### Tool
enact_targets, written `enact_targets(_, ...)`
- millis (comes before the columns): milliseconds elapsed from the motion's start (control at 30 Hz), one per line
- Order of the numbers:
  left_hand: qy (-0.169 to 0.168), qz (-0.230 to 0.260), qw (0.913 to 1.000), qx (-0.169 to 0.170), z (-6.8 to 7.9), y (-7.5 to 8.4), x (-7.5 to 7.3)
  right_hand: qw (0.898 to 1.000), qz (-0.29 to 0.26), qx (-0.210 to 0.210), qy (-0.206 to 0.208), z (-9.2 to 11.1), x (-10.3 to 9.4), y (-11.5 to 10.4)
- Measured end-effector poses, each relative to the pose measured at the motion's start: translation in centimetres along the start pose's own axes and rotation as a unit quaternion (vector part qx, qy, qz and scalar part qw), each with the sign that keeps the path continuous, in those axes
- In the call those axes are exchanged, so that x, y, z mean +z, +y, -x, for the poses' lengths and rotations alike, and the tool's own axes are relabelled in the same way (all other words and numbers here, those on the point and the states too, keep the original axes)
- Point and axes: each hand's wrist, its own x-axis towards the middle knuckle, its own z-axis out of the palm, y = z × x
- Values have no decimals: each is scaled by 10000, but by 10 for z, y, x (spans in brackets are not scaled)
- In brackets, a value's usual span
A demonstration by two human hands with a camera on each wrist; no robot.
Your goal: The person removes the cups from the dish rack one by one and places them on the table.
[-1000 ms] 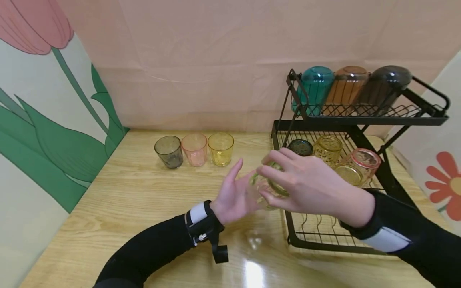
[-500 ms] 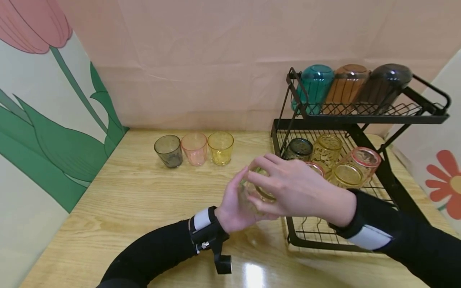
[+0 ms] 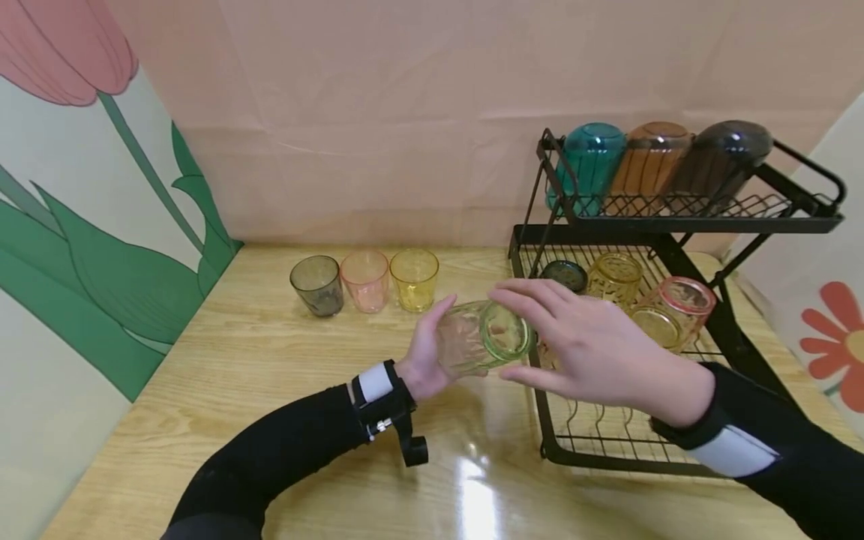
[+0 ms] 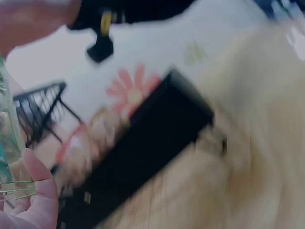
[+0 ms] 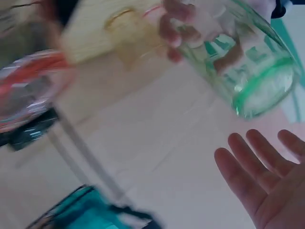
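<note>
A clear green-tinted drinking glass [image 3: 466, 337] is held in the air in my left hand [image 3: 421, 367], tilted sideways with its thick green base toward the right. The thumb lies along the glass's far side and the fingers curl under it. My right hand [image 3: 587, 349] is beside the base, fingers spread and thumb apart, left of the dish rack [image 3: 634, 466]. In the right wrist view the right hand's fingers [image 5: 243, 167] extend below the glass [image 5: 238, 62], with a gap between. The left wrist view is blurred, showing part of the left hand [image 4: 40, 198] at lower left.
Smoky [image 3: 319, 289], pink [image 3: 367, 281] and yellow [image 3: 415, 281] glasses stand upright in a row at the back. The rack's upper shelf bears teal [image 3: 594, 161], amber [image 3: 651, 161] and dark [image 3: 729, 154] glasses; several overturned glasses, one pink-rimmed [image 3: 685, 296], sit below.
The right hand gripped the green glass over the left palm; the left fingers then closed around it. Now the right hand has let go and moved slightly right, and the base has come into view.
</note>
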Motion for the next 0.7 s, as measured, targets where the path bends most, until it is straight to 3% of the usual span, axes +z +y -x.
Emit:
enact_targets(67, 310, -446, 9985, 40, -10, 0, -16, 9997, 13, 252, 16, 14, -1, 7)
enact_targets(133, 611, -1054, 9925, 65, -5, 19, -8, 9986, 29, 520, -37, 29, -2, 12)
enact_targets(200, 739, -1917, 9784, 207, 2, 40, 3, 9968, 67, 787, -108, 44, -2, 17)
enact_targets(233, 666, -2417, 9674, 351, 1, 48, 3, 9957, 93, 908, -143, 51, -2, 18)
enact_targets(333, 350, -3768, 9226, 754, -5, 70, 5, 9916, 249, 1240, -271, 68, -1, 22)
enact_targets(367, 253, -4169, 9038, 938, -9, 76, 5, 9901, 316, 1332, -300, 74, -1, 23)
enact_targets(467, 7, -5350, 8368, 1164, -22, 89, 6, 9859, 495, 1551, -397, 88, -1, 27)
enact_targets(500, -51, -5732, 8113, 1148, -27, 92, 7, 9848, 521, 1606, -398, 92, -2, 29)
enact_targets(533, -72, -6195, 7767, 1134, -31, 95, 9, 9839, 557, 1651, -395, 95, -2, 30)
enact_targets(567, -92, -6699, 7343, 1099, -34, 97, 10, 9833, 579, 1685, -377, 99, -2, 32)
enact_targets(633, -202, -7716, 6277, 1010, -42, 99, 12, 9824, 608, 1730, -341, 104, -3, 34)
enact_targets(700, -435, -8551, 5056, 1064, -48, 99, 15, 9823, 608, 1746, -301, 107, -2, 37)
